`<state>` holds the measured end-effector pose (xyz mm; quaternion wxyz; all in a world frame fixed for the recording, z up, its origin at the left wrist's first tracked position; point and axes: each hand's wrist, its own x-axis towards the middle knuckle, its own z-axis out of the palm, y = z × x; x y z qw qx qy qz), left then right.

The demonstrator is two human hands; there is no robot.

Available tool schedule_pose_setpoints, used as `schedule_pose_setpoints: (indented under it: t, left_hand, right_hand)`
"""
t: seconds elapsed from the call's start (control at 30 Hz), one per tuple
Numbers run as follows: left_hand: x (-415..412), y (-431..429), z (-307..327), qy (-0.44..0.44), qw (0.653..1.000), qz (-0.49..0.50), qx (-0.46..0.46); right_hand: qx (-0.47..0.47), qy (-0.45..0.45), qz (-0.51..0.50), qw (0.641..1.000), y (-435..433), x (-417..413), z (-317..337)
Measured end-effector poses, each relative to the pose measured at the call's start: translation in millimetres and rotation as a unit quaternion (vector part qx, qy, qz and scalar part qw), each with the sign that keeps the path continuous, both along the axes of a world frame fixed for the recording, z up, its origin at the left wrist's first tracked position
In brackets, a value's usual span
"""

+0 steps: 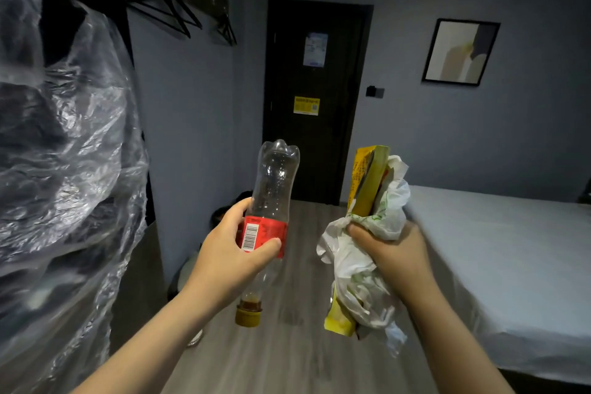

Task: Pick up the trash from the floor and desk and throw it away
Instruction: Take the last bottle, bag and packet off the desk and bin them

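L hand (228, 261) grips inverted bottle (271, 198) at label; R hand (395, 257) clutches wrappers (367, 233).

dark door (315, 96) w/ yellow sticker (306, 105) | framed picture (460, 52) on wall | bed (499, 253) on right | hangers (172, 14) up top | clothes under plastic cover (64, 137) on left

upturned clear bottle (271, 198), yellow carton (367, 182), crumpled white bag (361, 269)

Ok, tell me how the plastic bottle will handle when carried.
The bottle looks nearly empty, just a little brown liquid by the cap, so probably light. Its clear plastic wall would likely dent if squeezed. The left hand holds it cap down; a loose cap might drip.
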<state>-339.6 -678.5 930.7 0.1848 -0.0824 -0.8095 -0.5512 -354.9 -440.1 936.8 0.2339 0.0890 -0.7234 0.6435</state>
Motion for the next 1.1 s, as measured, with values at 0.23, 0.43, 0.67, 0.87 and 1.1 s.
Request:
schedule_pose_setpoints:
  t: [0.23,0.43,0.67,0.87,1.1]
  left_hand:
    - [-105,27,4,0.000,1.000,0.015,0.010]
    - [-187,28,-4,-0.010,0.999,0.031,-0.005]
    - [-299,8,-18,-0.011,0.999,0.027,-0.011]
    - [-410,-26,-6,-0.008,1.000,0.022,-0.010]
    - [-523,-43,-4,-0.013,1.000,0.009,-0.020]
  right_hand:
    - [0.001,-0.024,0.021,0.999,21,-119,8]
    - [0.023,-0.046,0.021,0.998,21,-205,-4]
    - [0.038,-0.056,0.010,0.998,2,-314,-16]
    - [0.044,-0.068,-0.005,0.997,-30,-417,-7]
    - [0.038,-0.077,-0.015,0.996,-47,-520,-12]
